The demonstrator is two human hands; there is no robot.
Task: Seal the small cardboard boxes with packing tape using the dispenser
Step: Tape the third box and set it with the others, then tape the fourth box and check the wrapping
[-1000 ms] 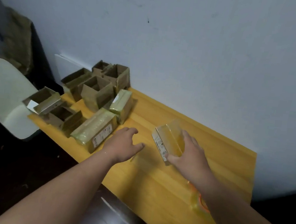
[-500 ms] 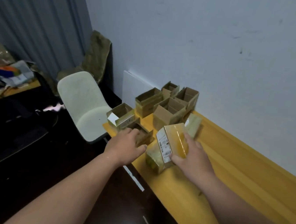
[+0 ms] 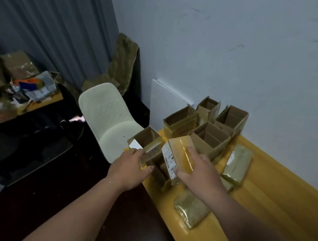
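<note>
My right hand [image 3: 197, 173] grips a taped, shiny cardboard box with a white label [image 3: 178, 155], held tilted above the left end of the yellow table [image 3: 263, 200]. Beside it, my left hand [image 3: 131, 168] curls over the flap of an open cardboard box [image 3: 147, 144] at the table's corner. Two other tape-wrapped boxes lie flat, one on the right [image 3: 237, 166] and one near the front edge [image 3: 191, 210]. Several open boxes [image 3: 209, 139] stand clustered against the wall. No tape dispenser is in view.
A pale chair [image 3: 107, 119] stands just left of the table's corner, above a dark floor. A white board [image 3: 165, 103] leans on the wall behind the boxes. Far left, a cluttered desk [image 3: 29, 95] stands before grey curtains.
My right hand has carried the taped box left, over to the cluster of open boxes. My left hand has moved onto the open box at the corner. The view has swung left.
</note>
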